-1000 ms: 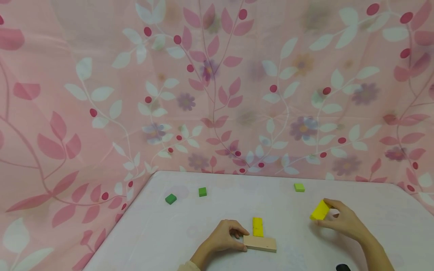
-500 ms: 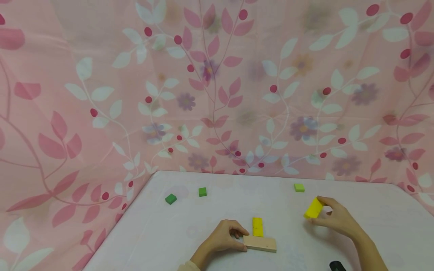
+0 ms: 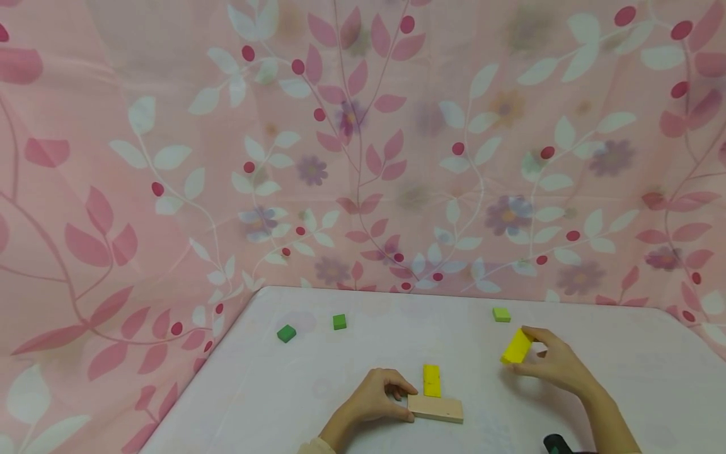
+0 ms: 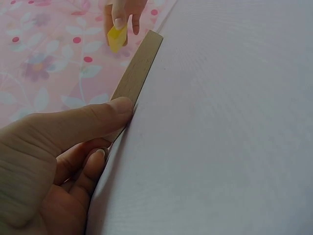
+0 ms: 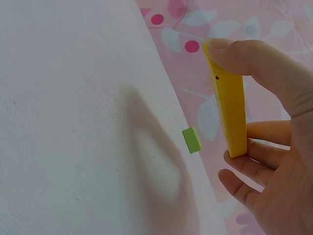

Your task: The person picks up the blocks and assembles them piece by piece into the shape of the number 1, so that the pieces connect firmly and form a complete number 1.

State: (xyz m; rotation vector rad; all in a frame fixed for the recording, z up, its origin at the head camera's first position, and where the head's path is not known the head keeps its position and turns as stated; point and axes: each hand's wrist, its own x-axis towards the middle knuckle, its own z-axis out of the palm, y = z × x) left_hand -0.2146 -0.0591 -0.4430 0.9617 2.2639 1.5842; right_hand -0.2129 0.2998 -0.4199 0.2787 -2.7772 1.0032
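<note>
1. Pink leaf-patterned cloth (image 3: 363, 157) hangs behind a white-covered table (image 3: 255, 391).
2. Left hand (image 3: 374, 397), fingers curled, pinches the left end of a flat pale wooden block (image 3: 437, 408), near centre.
3. Right hand (image 3: 558, 362), thumb and fingers well parted, holds a yellow rectangular block (image 3: 517, 347) above the table's right side.
4. Second yellow rectangular block (image 3: 432, 380) sits just beyond the wooden one.

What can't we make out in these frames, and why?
Head: black object, cut off by bottom edge; identity unclear.
Left wrist: wooden block, near end partly hidden by left hand.
Right wrist: held yellow block, upper end partly covered by right hand.
</note>
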